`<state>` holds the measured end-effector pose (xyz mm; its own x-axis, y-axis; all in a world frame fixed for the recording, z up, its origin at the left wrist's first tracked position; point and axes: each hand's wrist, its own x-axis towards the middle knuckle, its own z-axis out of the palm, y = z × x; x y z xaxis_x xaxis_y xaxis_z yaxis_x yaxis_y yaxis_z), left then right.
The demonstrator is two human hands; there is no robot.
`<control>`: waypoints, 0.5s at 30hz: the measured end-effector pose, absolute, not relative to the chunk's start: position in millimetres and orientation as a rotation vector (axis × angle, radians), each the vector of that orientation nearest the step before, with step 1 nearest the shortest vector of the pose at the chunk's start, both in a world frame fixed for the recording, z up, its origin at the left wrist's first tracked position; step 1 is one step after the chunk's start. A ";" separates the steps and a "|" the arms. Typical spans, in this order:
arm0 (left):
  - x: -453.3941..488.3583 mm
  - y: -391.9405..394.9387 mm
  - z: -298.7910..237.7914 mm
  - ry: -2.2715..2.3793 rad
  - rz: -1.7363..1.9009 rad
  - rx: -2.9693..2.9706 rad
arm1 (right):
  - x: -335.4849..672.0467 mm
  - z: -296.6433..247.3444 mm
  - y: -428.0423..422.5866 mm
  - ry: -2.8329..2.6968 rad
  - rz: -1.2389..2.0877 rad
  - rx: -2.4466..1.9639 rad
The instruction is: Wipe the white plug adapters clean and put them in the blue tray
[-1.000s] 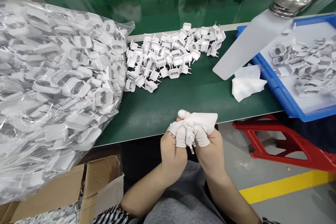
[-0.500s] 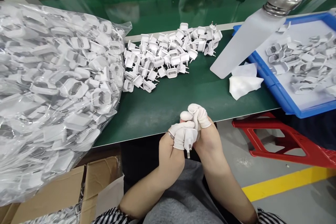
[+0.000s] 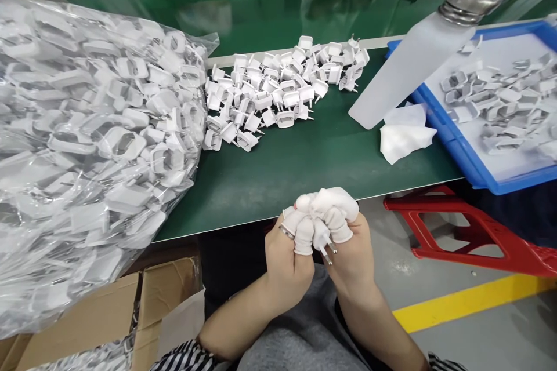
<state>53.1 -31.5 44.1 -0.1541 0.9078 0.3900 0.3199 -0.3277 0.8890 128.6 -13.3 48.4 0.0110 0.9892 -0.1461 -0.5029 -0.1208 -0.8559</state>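
Note:
In front of my body, just off the bench's near edge, my two hands meet around a white two-pin plug housing (image 3: 321, 235). White finger covers are on the fingertips of both. My left hand (image 3: 289, 255) pinches the housing from the left, and its pins stick out downward toward me. My right hand (image 3: 350, 249) is closed against the other side, with a bunched white cloth (image 3: 337, 202) over its fingers. Part of the housing is hidden by fingers and cloth. Beyond the hands, a pile of similar plug housings (image 3: 278, 90) lies on the green bench (image 3: 261, 185).
A large clear bag of white housings (image 3: 100, 145) fills the left side. On the right are a spray-necked bottle (image 3: 409, 69), a folded white cloth (image 3: 407, 142) and a blue tray (image 3: 461, 156) of parts. Below stand a red stool (image 3: 418, 232) and a cardboard box (image 3: 167, 290).
The plug housing has turned, so both pins now point down and to the right. My right hand has rolled over, bringing the white cloth on top. Both hands dropped slightly.

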 end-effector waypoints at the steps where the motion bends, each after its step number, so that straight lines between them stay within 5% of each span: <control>1: 53.0 -31.9 44.3 1.378 1.502 1.622 | 127.7 49.0 -11.8 -0.691 1.484 -0.936; 9: 50.4 -32.2 35.9 1.154 1.432 1.015 | 130.1 44.4 6.9 -0.325 1.827 -0.741; 15: 51.2 -31.3 32.8 1.108 1.416 0.861 | 137.0 47.0 -0.8 -0.376 1.759 -0.697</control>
<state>51.2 -31.3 32.8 -0.1473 0.9863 -0.0746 -0.3095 0.0256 0.9506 137.0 -0.8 47.0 -0.1739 0.9492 -0.2622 -0.7593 -0.2988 -0.5781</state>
